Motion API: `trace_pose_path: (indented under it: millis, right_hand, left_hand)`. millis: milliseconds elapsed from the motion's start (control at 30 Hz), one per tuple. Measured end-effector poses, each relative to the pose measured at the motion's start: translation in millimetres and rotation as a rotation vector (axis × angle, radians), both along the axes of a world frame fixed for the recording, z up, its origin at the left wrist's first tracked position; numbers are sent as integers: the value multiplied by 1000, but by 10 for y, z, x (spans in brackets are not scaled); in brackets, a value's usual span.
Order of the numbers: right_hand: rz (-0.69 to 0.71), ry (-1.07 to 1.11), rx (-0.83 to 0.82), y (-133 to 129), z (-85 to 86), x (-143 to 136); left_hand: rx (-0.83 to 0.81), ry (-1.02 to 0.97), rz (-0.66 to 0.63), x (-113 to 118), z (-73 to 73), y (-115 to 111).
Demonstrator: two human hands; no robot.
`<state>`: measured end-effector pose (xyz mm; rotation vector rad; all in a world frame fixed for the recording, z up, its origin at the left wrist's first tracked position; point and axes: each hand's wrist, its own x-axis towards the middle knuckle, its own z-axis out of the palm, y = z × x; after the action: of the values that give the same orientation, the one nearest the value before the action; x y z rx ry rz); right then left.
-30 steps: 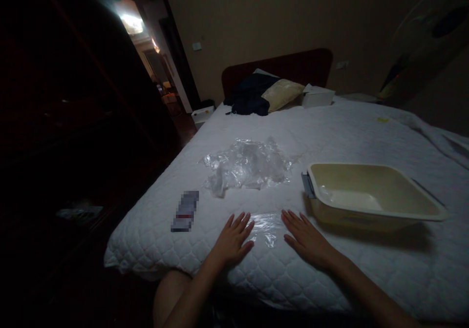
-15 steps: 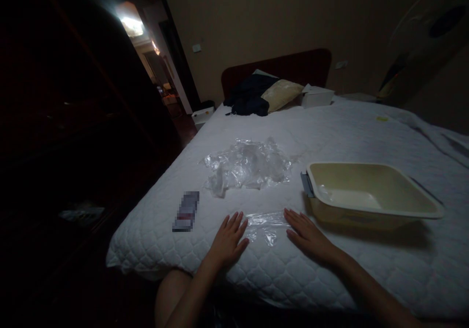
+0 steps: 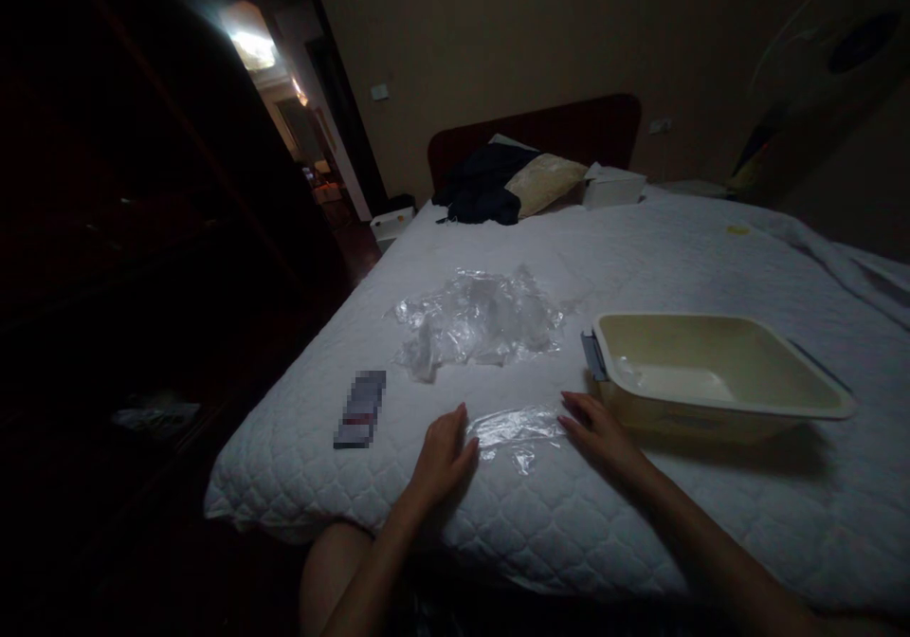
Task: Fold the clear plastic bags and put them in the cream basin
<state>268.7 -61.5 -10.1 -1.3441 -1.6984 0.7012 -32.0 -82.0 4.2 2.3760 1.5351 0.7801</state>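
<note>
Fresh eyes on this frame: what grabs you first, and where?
Probably the big cream tub on the right side of the white bed, and the shiny heap of crumpled clear plastic near the middle. Closer in, a flatter strip of clear plastic lies between the left hand and right hand.

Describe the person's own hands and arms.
The left hand and right hand are ungloved, with no rings visible. The left forearm and right forearm show no sleeve, watch or bracelet. Nail details are too dim to tell.
</note>
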Motion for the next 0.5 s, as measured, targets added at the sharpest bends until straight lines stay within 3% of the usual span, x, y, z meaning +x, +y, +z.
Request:
trace_pose_path:
  millis: [133,267,500]
  right_hand:
    - [90,1,-67,180,12,-21]
    - [154,-88,-116,289,67,-63]
    - [188,-219,-110,277,152,-93]
  left_hand:
    - [-93,-90,120,73,14,164]
    - [-112,-61,105,136,47,273]
    - [-192,11,125,260,131,264]
